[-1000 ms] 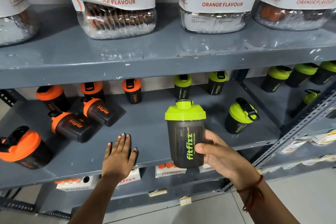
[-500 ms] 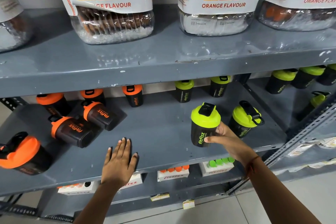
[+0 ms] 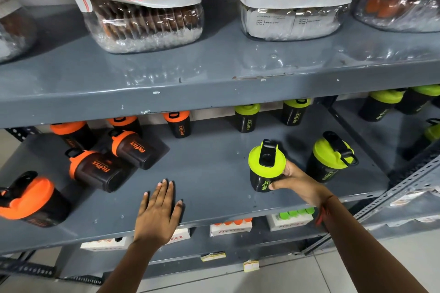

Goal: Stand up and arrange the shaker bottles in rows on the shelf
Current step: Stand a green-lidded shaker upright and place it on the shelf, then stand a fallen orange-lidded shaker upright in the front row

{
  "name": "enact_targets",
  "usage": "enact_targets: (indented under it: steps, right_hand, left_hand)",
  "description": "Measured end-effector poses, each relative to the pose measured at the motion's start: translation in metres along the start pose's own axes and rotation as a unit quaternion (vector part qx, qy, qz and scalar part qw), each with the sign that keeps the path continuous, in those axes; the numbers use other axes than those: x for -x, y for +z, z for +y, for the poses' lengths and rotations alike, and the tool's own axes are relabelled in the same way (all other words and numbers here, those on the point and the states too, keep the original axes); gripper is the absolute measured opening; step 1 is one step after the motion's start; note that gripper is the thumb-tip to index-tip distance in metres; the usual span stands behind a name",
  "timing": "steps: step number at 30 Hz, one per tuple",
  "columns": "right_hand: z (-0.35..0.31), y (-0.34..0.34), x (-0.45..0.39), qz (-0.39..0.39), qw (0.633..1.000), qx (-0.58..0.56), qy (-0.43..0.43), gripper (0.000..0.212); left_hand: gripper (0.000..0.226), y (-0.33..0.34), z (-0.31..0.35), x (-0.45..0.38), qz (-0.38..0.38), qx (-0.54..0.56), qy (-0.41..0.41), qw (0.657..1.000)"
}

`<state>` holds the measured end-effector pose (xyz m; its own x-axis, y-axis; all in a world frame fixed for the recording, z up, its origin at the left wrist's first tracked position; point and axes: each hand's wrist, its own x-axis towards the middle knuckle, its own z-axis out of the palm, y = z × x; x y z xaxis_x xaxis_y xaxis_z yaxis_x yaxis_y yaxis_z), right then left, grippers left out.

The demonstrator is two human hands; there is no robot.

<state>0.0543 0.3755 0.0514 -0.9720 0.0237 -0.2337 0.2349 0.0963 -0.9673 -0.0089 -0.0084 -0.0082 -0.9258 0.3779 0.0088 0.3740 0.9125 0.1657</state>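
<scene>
Shelf [image 3: 214, 173], grey metal, middle tier. Far left: orange bottles [image 3: 100, 169], three lying on their sides, three upright behind. Left hand [image 3: 158, 214]: flat on the front edge, fingers spread, grasping nothing. Back centre: two green bottles [image 3: 246, 118] upright. Right hand [image 3: 297, 181]: wrapped round a green-lidded bottle [image 3: 265, 166] standing on the shelf. Just right: another green bottle [image 3: 329, 159], tilted.
</scene>
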Motion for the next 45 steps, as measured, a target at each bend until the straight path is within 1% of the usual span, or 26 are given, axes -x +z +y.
enact_targets:
  steps: [5, 9, 10, 11, 13, 15, 16, 18, 19, 21, 23, 25, 27, 31, 33, 35, 37, 39, 42, 45]
  right_hand:
    - [0.002, 0.001, -0.004, -0.019, 1.000, -0.004, -0.005, 0.076]
    - [0.004, 0.002, 0.000, -0.038, 0.999, -0.003, -0.016, 0.096]
    - [0.005, 0.004, 0.005, -0.022, 0.999, -0.004, -0.025, 0.099]
    - [0.006, 0.008, 0.010, 0.012, 0.999, -0.010, -0.044, 0.100]
    - [0.013, 0.021, 0.023, 0.130, 0.987, -0.024, -0.091, 0.090]
    - [0.021, 0.041, 0.039, 0.249, 0.959, -0.030, -0.129, 0.075]
    - [0.024, 0.053, 0.046, 0.294, 0.944, -0.027, -0.148, 0.068]
    - [0.022, 0.080, 0.060, 0.345, 0.921, 0.005, -0.181, 0.052]
    - [0.017, 0.095, 0.066, 0.348, 0.915, 0.030, -0.199, 0.042]
    - [0.004, 0.129, 0.071, 0.331, 0.913, 0.061, -0.232, 0.027]
    - [-0.008, 0.162, 0.064, 0.299, 0.918, 0.083, -0.248, 0.022]
    - [-0.024, 0.194, 0.043, 0.263, 0.923, 0.105, -0.258, 0.021]
    - [-0.039, 0.221, 0.015, 0.231, 0.931, 0.124, -0.255, 0.022]
    - [-0.059, 0.263, -0.040, 0.184, 0.946, 0.161, -0.210, 0.024]
    - [-0.065, 0.279, -0.064, 0.171, 0.950, 0.188, -0.184, 0.030]
    - [-0.073, 0.292, -0.086, 0.147, 0.950, 0.236, -0.141, 0.046]
    - [-0.080, 0.301, -0.106, 0.117, 0.940, 0.305, -0.103, 0.066]
    - [-0.087, 0.307, -0.123, 0.098, 0.930, 0.346, -0.081, 0.078]
    - [-0.098, 0.315, -0.146, 0.088, 0.919, 0.378, -0.067, 0.079]
    - [-0.112, 0.320, -0.167, 0.068, 0.903, 0.421, -0.050, 0.068]
  left_hand:
    - [0.073, -0.001, 0.001, 0.000, 0.001, 0.006, 0.000, 1.000]
    - [0.075, -0.004, 0.000, 0.001, -0.003, 0.017, 0.005, 1.000]
    - [0.076, -0.005, -0.001, 0.003, -0.006, 0.022, 0.009, 1.000]
    - [0.078, -0.007, -0.003, 0.005, -0.008, 0.026, 0.013, 1.000]
    - [0.085, -0.010, -0.008, 0.010, -0.013, 0.034, 0.020, 0.999]
    - [0.089, -0.014, -0.015, 0.015, -0.009, 0.042, 0.012, 0.999]
    - [0.090, -0.016, -0.020, 0.018, -0.004, 0.048, 0.002, 0.999]
    - [0.092, -0.020, -0.031, 0.023, 0.004, 0.059, -0.023, 0.998]
    - [0.092, -0.022, -0.036, 0.026, 0.006, 0.056, -0.034, 0.998]
    - [0.092, -0.023, -0.048, 0.032, 0.017, 0.044, -0.052, 0.998]
    - [0.084, -0.025, -0.059, 0.039, 0.020, 0.043, -0.066, 0.997]
    - [0.076, -0.026, -0.072, 0.045, 0.023, 0.046, -0.079, 0.996]
    - [0.075, -0.029, -0.084, 0.049, 0.027, 0.050, -0.084, 0.995]
    - [0.074, -0.030, -0.104, 0.052, 0.025, 0.049, -0.075, 0.996]
    - [0.077, -0.032, -0.110, 0.051, 0.024, 0.044, -0.071, 0.996]
    - [0.080, -0.032, -0.115, 0.049, 0.025, 0.040, -0.077, 0.996]
    - [0.081, -0.032, -0.118, 0.047, 0.026, 0.038, -0.079, 0.996]
    - [0.080, -0.032, -0.119, 0.046, 0.025, 0.029, -0.070, 0.997]
    - [0.080, -0.030, -0.122, 0.045, 0.019, 0.039, -0.071, 0.997]
    - [0.075, -0.025, -0.123, 0.043, 0.025, 0.045, -0.069, 0.996]
